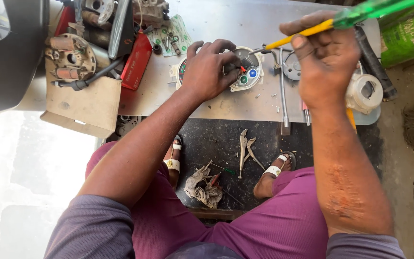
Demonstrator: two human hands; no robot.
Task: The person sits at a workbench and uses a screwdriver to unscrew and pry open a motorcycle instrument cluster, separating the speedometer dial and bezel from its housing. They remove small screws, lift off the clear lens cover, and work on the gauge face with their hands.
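The desk [226, 29] is smooth, dull grey sheet metal. The screwdriver [312, 29] has a clear, glossy green and yellow plastic handle and a bright steel shaft. The round gauge [250, 76] is white plastic. At left lies matt brown cardboard [85, 103]; on the dark floor, steel locking pliers [245, 151] and a crumpled, grimy cloth rag [202, 187]

Round white gauge cluster [245, 76] flat on table, green-handled screwdriver [312, 29] tilted

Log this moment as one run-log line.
left hand: steadies round gauge | right hand: holds green-handled screwdriver, tip on gauge | pliers: floor
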